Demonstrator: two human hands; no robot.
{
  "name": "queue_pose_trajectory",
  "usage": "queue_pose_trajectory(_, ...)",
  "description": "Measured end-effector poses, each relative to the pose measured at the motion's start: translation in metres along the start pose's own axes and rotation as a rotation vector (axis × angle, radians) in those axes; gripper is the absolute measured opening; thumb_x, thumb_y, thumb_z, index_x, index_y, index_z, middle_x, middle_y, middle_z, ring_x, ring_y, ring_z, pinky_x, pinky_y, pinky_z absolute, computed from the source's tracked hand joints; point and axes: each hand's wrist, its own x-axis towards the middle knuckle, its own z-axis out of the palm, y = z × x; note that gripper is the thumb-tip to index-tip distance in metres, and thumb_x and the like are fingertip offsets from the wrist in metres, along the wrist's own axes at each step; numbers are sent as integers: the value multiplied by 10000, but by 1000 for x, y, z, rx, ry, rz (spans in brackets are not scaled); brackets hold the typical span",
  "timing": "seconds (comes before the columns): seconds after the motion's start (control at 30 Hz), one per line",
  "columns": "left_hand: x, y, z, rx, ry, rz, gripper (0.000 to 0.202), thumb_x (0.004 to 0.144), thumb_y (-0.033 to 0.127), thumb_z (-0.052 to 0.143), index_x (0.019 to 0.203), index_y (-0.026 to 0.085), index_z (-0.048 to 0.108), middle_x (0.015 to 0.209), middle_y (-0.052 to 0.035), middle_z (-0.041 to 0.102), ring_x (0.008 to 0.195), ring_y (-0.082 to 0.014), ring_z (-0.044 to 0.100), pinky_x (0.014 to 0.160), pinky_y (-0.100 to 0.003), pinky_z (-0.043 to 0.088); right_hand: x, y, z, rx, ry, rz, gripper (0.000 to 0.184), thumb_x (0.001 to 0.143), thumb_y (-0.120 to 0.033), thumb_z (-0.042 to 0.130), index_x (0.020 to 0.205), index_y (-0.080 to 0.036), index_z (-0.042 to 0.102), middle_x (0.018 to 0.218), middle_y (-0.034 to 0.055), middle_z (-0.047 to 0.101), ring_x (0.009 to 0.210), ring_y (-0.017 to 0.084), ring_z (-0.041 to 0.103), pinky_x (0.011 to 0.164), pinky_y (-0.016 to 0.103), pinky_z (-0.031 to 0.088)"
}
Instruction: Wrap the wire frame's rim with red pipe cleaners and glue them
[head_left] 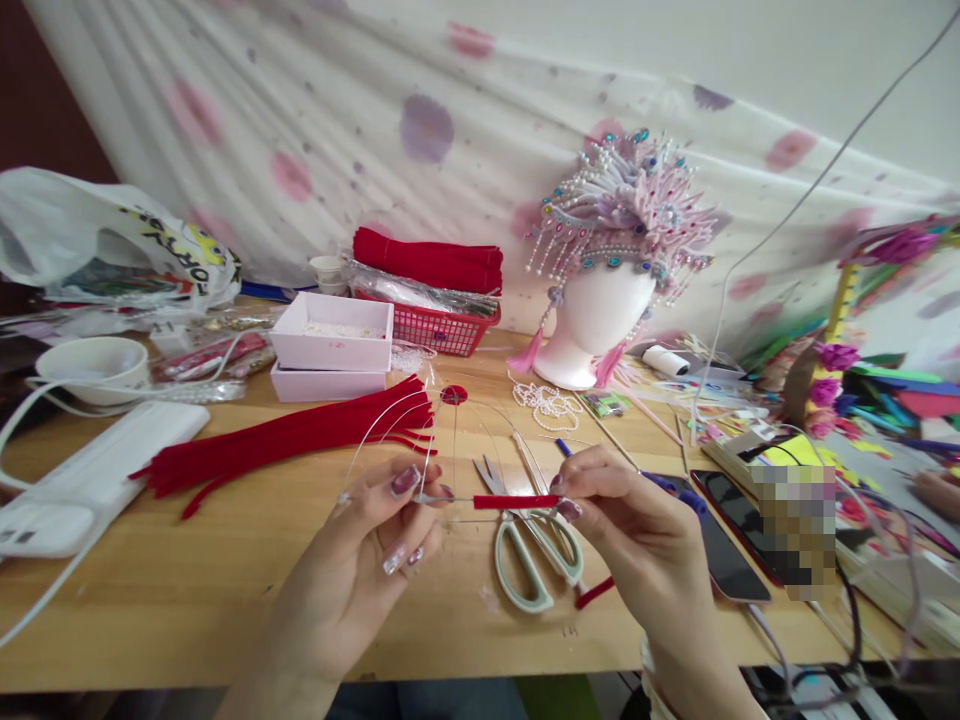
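My left hand (375, 545) pinches a thin silver wire (450, 499) between thumb and fingers. My right hand (622, 525) pinches a red velvet strip (516, 501) that wraps the same wire, stretched level between both hands. More thin wires (390, 420) arc upward from my left hand toward a small red disc (454, 394). Below the hands, pale-handled scissors (529, 545) lie on the wooden table (187, 570). A bundle of red velvet strips (292, 440) lies to the left.
Pink boxes (330, 345), a red basket (439, 325) with red cloth, and a white mannequin head with a beaded pink headdress (619, 250) stand at the back. A phone (724, 545) and craft clutter lie right; a white bowl (94, 365) and bag lie left.
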Motion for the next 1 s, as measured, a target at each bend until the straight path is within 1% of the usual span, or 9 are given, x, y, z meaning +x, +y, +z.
queue_pose_trajectory(0.13, 0, 0, 0, 11, 1, 13, 205, 622, 301, 937, 714, 169, 808, 632, -2, 712, 405, 10, 316, 438, -137, 375, 0, 1, 1, -15, 12, -14, 159, 890, -116, 706, 916, -263, 758, 823, 30, 701, 796, 172, 661, 662, 269, 574)
queue_pose_trajectory(0.23, -1, -1, -1, 5, 7, 22, 204, 632, 293, 939, 718, 162, 808, 643, -10, 718, 412, 5, 371, 447, -136, 399, -1, 1, 1, -29, 17, -18, 180, 889, -98, 701, 934, -264, 755, 839, 30, 701, 817, 172, 656, 682, 269, 570)
queue_pose_trajectory(0.37, -2, -2, -7, -27, -3, -6, 179, 662, 273, 926, 722, 165, 796, 700, -7, 700, 531, -49, 510, 515, -164, 475, -4, 2, 2, -45, 7, -23, 200, 896, -86, 685, 951, -269, 746, 860, 27, 699, 843, 170, 649, 700, 265, 562)
queue_pose_trajectory(0.47, -2, -3, -10, -29, 26, -9, 218, 634, 278, 945, 743, 163, 796, 763, -11, 693, 610, -83, 562, 556, -193, 518, -7, 2, 2, -64, 9, -18, 205, 907, -80, 668, 954, -268, 735, 859, 25, 705, 835, 168, 656, 696, 265, 559)
queue_pose_trajectory(0.67, -1, -5, -5, -48, 90, 0, 266, 589, 271, 965, 749, 149, 791, 753, -16, 685, 599, -88, 566, 531, -198, 523, -9, 1, 0, -95, -6, -23, 190, 909, -81, 667, 950, -257, 724, 854, 25, 708, 822, 166, 666, 696, 265, 562)
queue_pose_trajectory(0.9, 0, -4, 6, -44, 224, 24, 354, 419, 247, 1003, 648, 140, 755, 678, -6, 675, 530, -87, 537, 443, -195, 482, -8, 4, 2, -114, 6, 10, 185, 925, -104, 658, 967, -278, 709, 873, -10, 713, 816, 118, 667, 693, 186, 557)
queue_pose_trajectory(1.0, 1, -3, 8, -37, 244, 26, 365, 404, 252, 999, 642, 136, 749, 678, -11, 671, 531, -92, 530, 443, -205, 485, -6, 3, 1, -122, -5, 11, 181, 924, -112, 664, 965, -283, 711, 873, -22, 718, 829, 107, 672, 726, 172, 557)
